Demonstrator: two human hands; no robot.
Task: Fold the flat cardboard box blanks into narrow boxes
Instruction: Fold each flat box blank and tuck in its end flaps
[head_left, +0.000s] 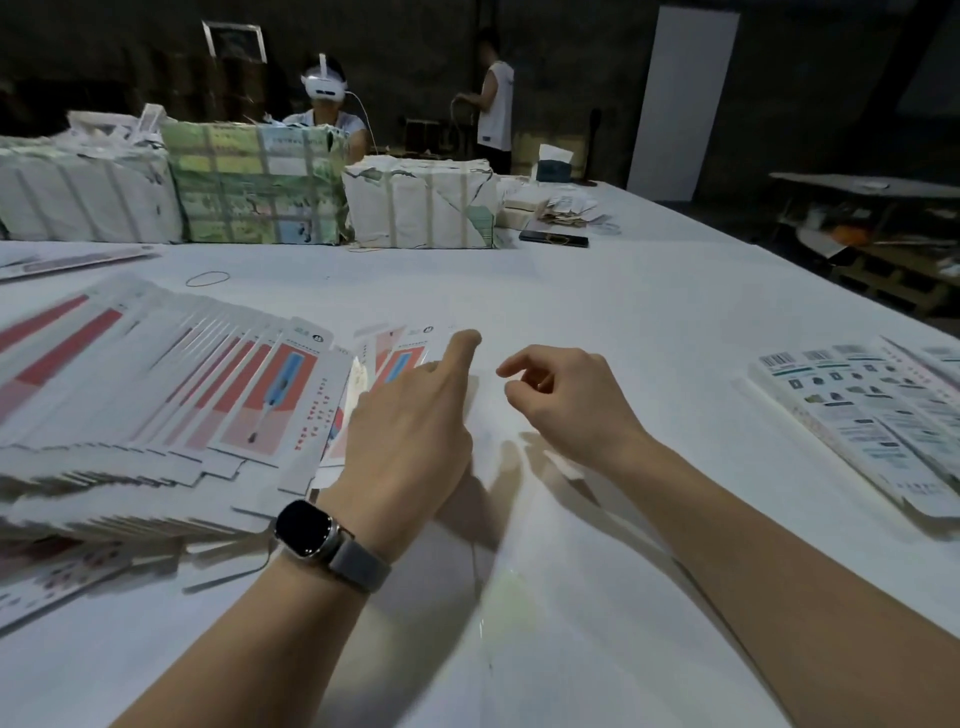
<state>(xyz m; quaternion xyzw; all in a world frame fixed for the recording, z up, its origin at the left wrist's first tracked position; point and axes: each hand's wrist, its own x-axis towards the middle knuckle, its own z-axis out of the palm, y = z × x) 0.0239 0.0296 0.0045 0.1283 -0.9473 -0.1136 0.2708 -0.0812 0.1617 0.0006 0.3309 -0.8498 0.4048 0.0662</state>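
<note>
Since the single blank (400, 358) lying flat on the counter (571, 291) beside the fanned stack (171, 384) looks light, thin and slick, we'd pinch its free long edge; left hand (410, 426) rests on it, fingers straight, right hand (566, 400) hovers loosely curled, empty.

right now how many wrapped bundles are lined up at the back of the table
3: a white one at far left, a green printed one in the middle, and a smaller white one to its right. More may sit hidden behind them.
</note>
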